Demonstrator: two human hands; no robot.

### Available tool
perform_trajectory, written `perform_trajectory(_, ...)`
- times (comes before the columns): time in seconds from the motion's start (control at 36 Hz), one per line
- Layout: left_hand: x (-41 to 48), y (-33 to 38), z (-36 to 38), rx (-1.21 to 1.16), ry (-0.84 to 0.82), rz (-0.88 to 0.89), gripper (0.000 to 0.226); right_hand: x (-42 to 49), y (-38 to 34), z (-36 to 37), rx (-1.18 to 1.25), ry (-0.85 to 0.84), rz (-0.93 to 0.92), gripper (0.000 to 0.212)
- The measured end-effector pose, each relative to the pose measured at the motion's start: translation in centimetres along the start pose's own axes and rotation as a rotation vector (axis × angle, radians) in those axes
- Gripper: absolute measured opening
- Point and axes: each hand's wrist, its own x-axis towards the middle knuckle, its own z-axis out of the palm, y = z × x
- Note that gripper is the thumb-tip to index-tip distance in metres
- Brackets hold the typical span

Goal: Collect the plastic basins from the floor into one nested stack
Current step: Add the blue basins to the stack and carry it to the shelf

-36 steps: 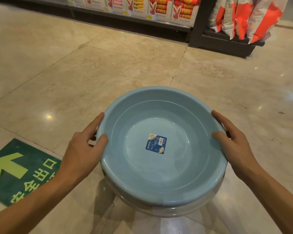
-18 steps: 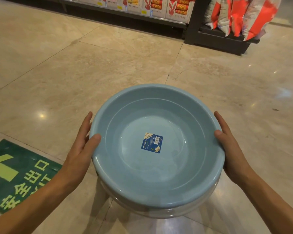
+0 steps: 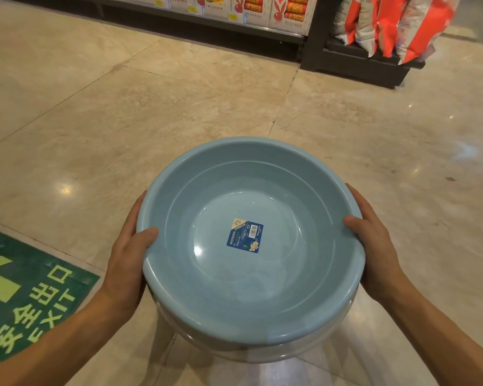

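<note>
Polished beige marble floor tiles [image 3: 179, 107] fill most of the view, with dark grout lines and glare spots from ceiling lights. Along the far edge runs a black metal shop shelf [image 3: 310, 37] carrying white boxed goods with red rabbit logos [image 3: 285, 11], and to its right stand red and silver plastic bags [image 3: 396, 26] on a low black base. A green floor sticker with a pale arrow and the word EXIT [image 3: 31, 293] lies at the lower left, flat on the tiles. In the middle of the view, close to the camera, is the round pale blue plastic basin [image 3: 251, 307], mouth up, with a small blue product label [image 3: 245, 235] stuck on its inside bottom. It sits nested in at least 1 paler, greyish basin [image 3: 262, 353], whose rim shows as a band just under the blue rim at the near side; how many basins lie beneath cannot be told. Whether the stack is resting on the floor or lifted clear of it is not certain. The left hand [image 3: 129, 257] clasps the left rim, thumb hooked over the top edge and the fingers curled together down the outside wall. The right hand [image 3: 374, 246] grips the opposite rim the same way, thumb lying on the edge and the fingers pressed together against the outer side. Both bare forearms reach in from the bottom corners.
</note>
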Motion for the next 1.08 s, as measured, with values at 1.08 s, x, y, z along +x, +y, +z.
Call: perform_trajectory(1.08, -12.7, 31.8, -29.3, -0.043, 0.544, 0.224, 0.048, -2.3, -34.1, 34.5, 0.017, -0.532, -0.19, 0.043)
